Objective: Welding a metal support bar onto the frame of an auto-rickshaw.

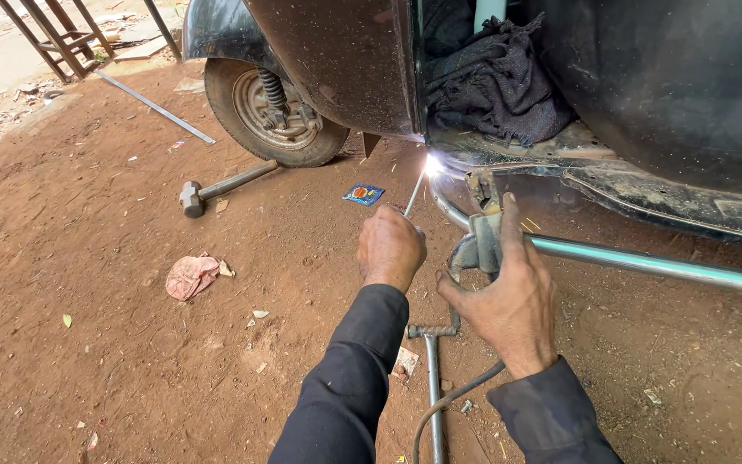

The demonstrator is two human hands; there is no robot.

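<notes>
Mid-frame, arc struck: bright weld flash point(433, 163) at the lower edge of the dark vehicle body point(345, 60), where a curved metal tube point(646, 262) meets the sill. Right hand point(508, 301) curled around the electrode holder point(478, 245), thumb raised along its side, fingers wrapped tight; cable point(448, 404) trailing off toward the bottom of the frame. Left hand point(391, 247) closed in a loose fist near the welding rod point(414, 196), apparently steadying it, though the exact finger contact cannot be made out. Step judged: tacking or seaming the tube to the body, weld in progress. Next move likely to call for steady feed of the shortening rod and a constant gap at the tip. Sledgehammer point(216, 187) lying on red dirt at centre left, well apart. Pink rag point(189, 277) lower left. Wheel point(272, 112) at upper centre-left. Dark cloth point(495, 82) bundled inside the body, upper centre. Small blue packet point(363, 194) on the ground just left of the rod.
</notes>
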